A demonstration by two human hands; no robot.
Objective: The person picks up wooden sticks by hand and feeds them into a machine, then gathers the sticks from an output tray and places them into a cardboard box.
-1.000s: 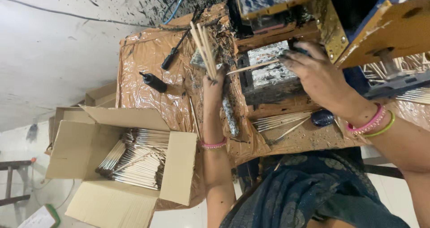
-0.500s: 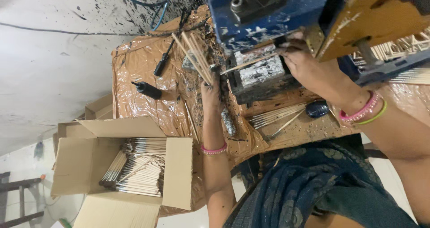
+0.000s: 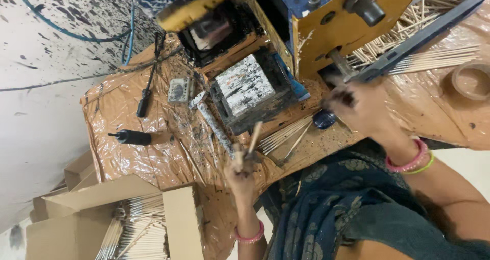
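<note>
My left hand (image 3: 241, 172) is raised over the front edge of the table and grips a few thin wooden sticks (image 3: 251, 143) that point up and away. My right hand (image 3: 356, 105), blurred and stained dark at the fingertips, hovers just below the blue and yellow press machine (image 3: 326, 15), beside its metal rod (image 3: 341, 65). Whether it holds anything is lost in the blur. Between my hands sits a black ink-stained block with a white streaked top (image 3: 245, 86). A small bundle of loose sticks (image 3: 283, 136) lies on the table in front of that block.
Brown plastic sheet (image 3: 122, 160) covers the table. On it lie a black bottle (image 3: 130, 136), a black-handled tool (image 3: 145, 102), a small grey box (image 3: 180, 90), a dark blue cap (image 3: 324, 119) and a tape roll (image 3: 469, 80). An open cardboard box of sticks (image 3: 135, 229) stands lower left.
My left hand has drawn back from beside the block toward the table's front edge with fewer sticks showing. My right hand has left the block and moved right. The view has swung closer.
</note>
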